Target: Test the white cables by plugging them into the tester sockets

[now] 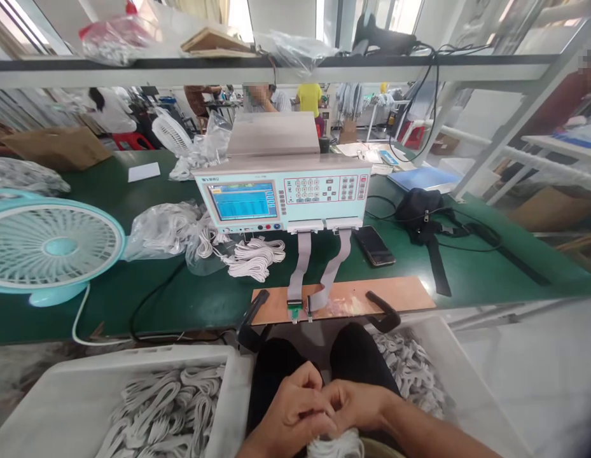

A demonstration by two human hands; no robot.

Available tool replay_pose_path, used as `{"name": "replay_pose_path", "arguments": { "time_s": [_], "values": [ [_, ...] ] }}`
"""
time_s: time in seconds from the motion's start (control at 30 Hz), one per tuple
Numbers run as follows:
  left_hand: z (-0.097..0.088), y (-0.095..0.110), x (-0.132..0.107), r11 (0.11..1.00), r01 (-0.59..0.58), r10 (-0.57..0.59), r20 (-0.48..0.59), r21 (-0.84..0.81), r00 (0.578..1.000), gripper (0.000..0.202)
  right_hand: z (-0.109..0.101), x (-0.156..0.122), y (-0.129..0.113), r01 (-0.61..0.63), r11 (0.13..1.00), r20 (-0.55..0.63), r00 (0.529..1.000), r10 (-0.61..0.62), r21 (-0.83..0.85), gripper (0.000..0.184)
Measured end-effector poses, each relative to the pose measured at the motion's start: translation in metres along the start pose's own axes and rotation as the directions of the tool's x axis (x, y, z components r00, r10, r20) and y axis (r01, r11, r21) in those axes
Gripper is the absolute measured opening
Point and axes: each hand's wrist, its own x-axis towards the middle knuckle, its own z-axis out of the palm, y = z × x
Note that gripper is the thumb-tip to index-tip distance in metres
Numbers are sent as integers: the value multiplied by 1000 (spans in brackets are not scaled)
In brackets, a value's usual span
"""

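Observation:
Over my lap, my left hand [292,410] and my right hand [355,404] meet with fingers curled together. A bundle of white cable [337,445] shows just below them at the bottom edge. Both hands are closed, apparently on this bundle; the exact pinch point is hidden by the fingers. In front of them, two grey ribbon cables [301,264] run from a white tester [319,191] with a lit blue screen down to small connectors [295,312]. These connectors lie at the front edge of a copper-coloured board [362,298].
Black clamps [252,321] grip the board's ends. Bins with coiled white cables stand at left [238,369] and right [460,356]. On the green table are a fan [56,245], loose cables [257,257], a phone [374,246] and a black bag [419,207]. Several people work beyond.

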Motion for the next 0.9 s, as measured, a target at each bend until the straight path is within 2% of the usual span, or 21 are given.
{"name": "replay_pose_path", "arguments": {
  "time_s": [0.07,0.2,0.3,0.37,0.43,0.47,0.5,0.57,0.63,0.7,0.77,0.83,0.9],
  "values": [
    [-2,4,2,998,-69,69,5,14,998,13,1,3,10,-31,995,-11,999,32,92,38],
    [-4,6,5,978,-188,188,7,86,982,15,0,7,21,-66,988,-8,998,68,138,38],
    [-6,0,3,951,-241,249,-17,196,968,14,1,7,19,-15,981,-29,999,22,195,41],
    [-6,-10,1,940,-221,248,-75,261,966,13,2,8,11,64,982,-73,996,-51,178,38],
    [-5,-20,1,953,-145,197,-181,266,964,13,3,10,0,169,985,-155,974,-164,21,29],
    [-4,-26,3,966,-96,156,-248,239,956,13,2,12,-6,223,967,-208,947,-245,-123,24],
    [-1,-30,5,979,-47,108,-311,198,944,14,1,15,-10,262,918,-260,903,-342,-297,19],
    [4,-39,11,994,22,24,-425,104,905,14,-3,22,-17,259,746,-317,785,-533,-613,17],
    [10,-46,19,998,52,-32,-516,23,856,12,-9,32,-17,206,623,-340,689,-640,-755,17],
    [14,-53,26,994,86,-107,-586,-65,803,11,-15,42,-14,200,631,-397,627,-670,-749,20],
    [16,-61,33,963,145,-258,-620,-227,741,16,-19,51,-11,242,693,-472,580,-664,-679,26],
    [16,-68,38,890,172,-416,-595,-423,687,22,-21,59,-10,300,762,-535,567,-626,-573,30],
    [16,-73,41,808,147,-506,-546,-570,667,27,-21,65,-12,349,814,-571,584,-576,-464,31]
  ]
}}
